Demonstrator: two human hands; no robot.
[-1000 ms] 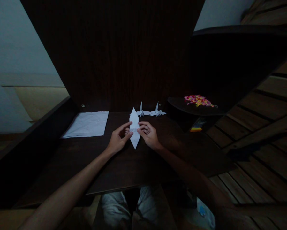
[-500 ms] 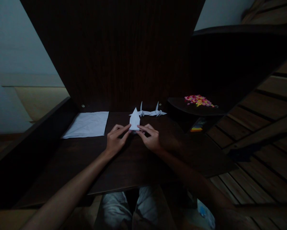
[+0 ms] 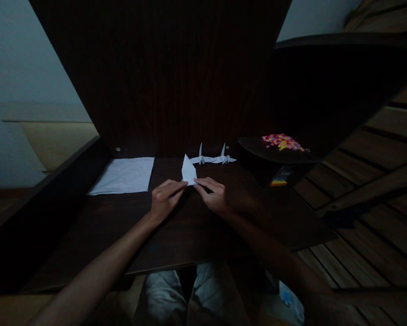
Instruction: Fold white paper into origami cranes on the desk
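A folded piece of white origami paper point(image 3: 189, 170) is held just above the dark desk, its pointed end up and tilted slightly left. My left hand point(image 3: 165, 197) pinches its lower left corner between thumb and fingers. On the other side, my right hand point(image 3: 213, 194) pinches the lower right corner the same way. Behind the paper stand two white paper cranes, one crane point(image 3: 202, 160) close to the folded paper and another crane point(image 3: 224, 159) to its right. The fingers hide the bottom edge of the paper.
White paper sheets point(image 3: 125, 176) lie at the left of the desk point(image 3: 176, 235). A small corner shelf point(image 3: 257, 150) on the right carries a heap of pink and yellow bits point(image 3: 283, 142). Dark panels rise at the back and left side.
The folded paper has turned, so its tip now leans left instead of pointing nearly straight up. Both hands keep their pinch on the lower corners.
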